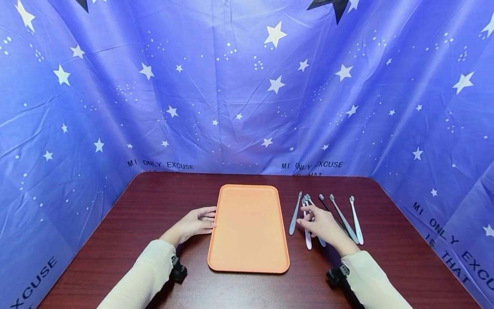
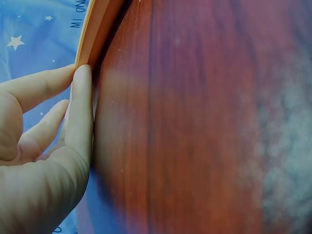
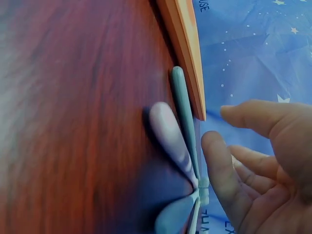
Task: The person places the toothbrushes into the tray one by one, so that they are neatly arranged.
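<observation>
The left hand (image 1: 193, 223), fingers extended, is touching the tray (image 1: 248, 229) at left, probably steadying it; the right hand (image 1: 323, 223), loosely parted and empty, is hovering over toothbrushes (image 1: 308, 239).

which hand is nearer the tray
Left. The left hand touches the tray at its left edge; the right hand is over toothbrushes, right of the tray.

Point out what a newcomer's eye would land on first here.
Probably the bright orange tray, at the middle of the dark red table, with the left hand touching its left edge. Next, the star-printed blue cloth behind and beside the table. Then the toothbrushes right of the tray, partly hidden under the right hand.
</observation>
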